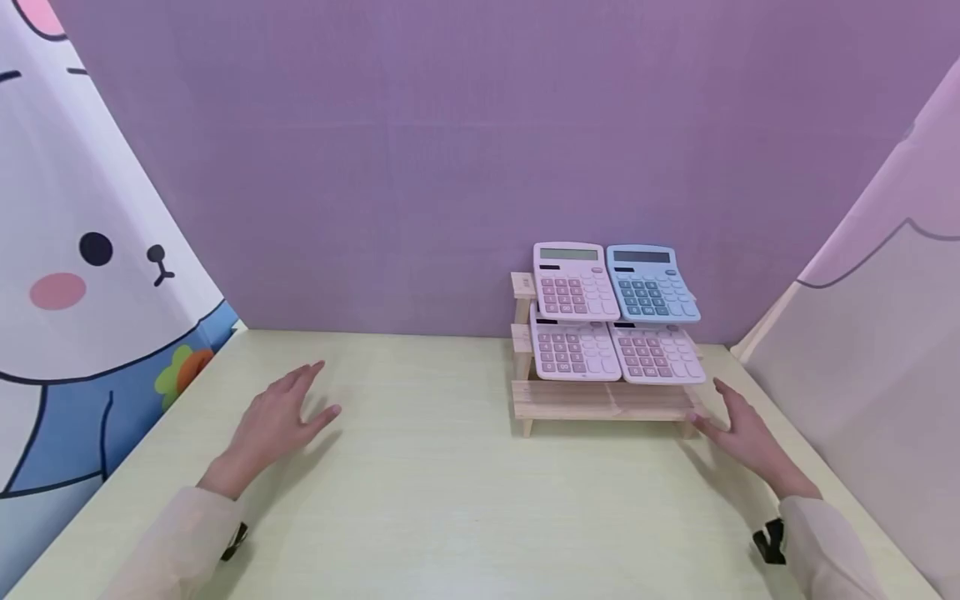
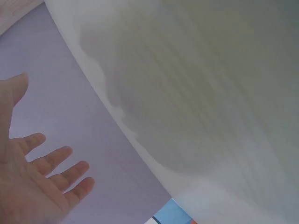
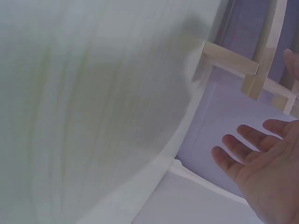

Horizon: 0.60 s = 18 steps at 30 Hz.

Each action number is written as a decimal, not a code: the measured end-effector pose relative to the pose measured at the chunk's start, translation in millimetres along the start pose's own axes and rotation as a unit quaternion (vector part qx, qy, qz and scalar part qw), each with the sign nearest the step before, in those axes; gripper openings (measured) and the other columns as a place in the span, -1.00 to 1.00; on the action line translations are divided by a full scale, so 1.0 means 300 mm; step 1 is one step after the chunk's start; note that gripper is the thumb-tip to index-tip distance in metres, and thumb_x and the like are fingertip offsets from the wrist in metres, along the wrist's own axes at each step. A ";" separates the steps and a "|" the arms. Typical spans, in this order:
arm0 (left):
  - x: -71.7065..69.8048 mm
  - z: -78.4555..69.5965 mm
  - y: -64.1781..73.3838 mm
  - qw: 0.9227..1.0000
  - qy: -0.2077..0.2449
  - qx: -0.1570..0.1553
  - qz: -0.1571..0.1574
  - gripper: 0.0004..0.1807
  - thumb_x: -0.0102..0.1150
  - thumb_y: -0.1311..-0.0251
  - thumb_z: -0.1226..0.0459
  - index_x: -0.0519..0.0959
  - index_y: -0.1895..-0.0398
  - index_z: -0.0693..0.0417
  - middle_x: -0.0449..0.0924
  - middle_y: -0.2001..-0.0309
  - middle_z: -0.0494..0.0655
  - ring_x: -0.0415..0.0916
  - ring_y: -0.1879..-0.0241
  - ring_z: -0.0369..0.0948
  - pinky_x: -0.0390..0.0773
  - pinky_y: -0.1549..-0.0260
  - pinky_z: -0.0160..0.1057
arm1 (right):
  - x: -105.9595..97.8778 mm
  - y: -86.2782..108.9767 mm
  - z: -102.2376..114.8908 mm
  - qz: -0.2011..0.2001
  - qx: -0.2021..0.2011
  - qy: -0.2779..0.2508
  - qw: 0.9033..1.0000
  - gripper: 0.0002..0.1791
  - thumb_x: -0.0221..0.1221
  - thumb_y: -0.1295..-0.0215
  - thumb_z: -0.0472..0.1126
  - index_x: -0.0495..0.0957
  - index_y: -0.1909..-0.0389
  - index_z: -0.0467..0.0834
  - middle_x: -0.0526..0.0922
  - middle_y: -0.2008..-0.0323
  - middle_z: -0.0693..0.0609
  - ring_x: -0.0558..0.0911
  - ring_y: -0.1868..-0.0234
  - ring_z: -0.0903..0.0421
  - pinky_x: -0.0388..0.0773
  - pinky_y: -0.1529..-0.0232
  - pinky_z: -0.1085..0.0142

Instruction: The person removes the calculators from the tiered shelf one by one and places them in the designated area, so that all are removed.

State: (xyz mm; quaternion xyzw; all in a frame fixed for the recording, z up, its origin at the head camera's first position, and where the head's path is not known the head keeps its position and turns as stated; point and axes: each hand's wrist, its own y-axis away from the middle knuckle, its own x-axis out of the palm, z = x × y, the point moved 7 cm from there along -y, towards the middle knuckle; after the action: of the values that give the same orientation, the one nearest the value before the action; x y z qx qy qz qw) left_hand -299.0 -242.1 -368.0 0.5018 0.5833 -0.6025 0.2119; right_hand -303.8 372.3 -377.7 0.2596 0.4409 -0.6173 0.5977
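Observation:
A three-tier wooden rack stands at the table's back right. On its top tier sit a pink calculator and, to the right, a blue calculator. Two more pink calculators, one at the left and one at the right, lean on the middle tier, their upper parts hidden behind the top pair. My right hand holds nothing, fingers spread, its thumb at the rack's lower right corner. In the right wrist view, wooden slats appear beyond its fingers. My left hand, fingers extended, hovers over the left of the table.
The pale table runs back to a purple backdrop. A cartoon-printed cloth borders the left, and a pale cloth closes the right side near my right arm. Black bands circle both wrists.

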 end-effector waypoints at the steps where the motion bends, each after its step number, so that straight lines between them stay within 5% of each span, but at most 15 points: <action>1: 0.002 -0.004 -0.002 1.000 0.002 0.000 0.003 -0.20 0.22 -0.04 -0.03 0.24 -0.27 0.21 0.36 -0.14 0.33 0.37 -0.03 0.24 0.45 0.09 0.27 | 0.001 0.000 0.000 0.000 0.002 -0.002 1.000 -0.10 0.07 -0.25 0.00 -0.15 -0.32 -0.49 0.07 -0.20 -0.60 0.12 -0.16 -0.53 0.14 -0.10 -0.37; 18: 0.060 -0.068 -0.030 0.997 0.063 -0.011 0.054 -0.25 0.17 -0.11 -0.01 0.21 -0.30 0.14 0.37 -0.16 0.24 0.40 -0.04 0.18 0.52 0.13 0.18 | 0.012 0.000 0.000 -0.003 0.033 -0.074 0.997 -0.22 0.06 -0.29 -0.13 -0.10 -0.29 -0.49 0.24 -0.13 -0.55 0.40 0.00 -0.47 0.47 0.02 -0.19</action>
State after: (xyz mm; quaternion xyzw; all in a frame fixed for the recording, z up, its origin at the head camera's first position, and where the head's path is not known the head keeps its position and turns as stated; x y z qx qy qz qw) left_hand -306.5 -215.3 -375.3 0.5670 0.5742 -0.5510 0.2128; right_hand -304.5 370.6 -380.7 0.2315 0.3753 -0.6512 0.6176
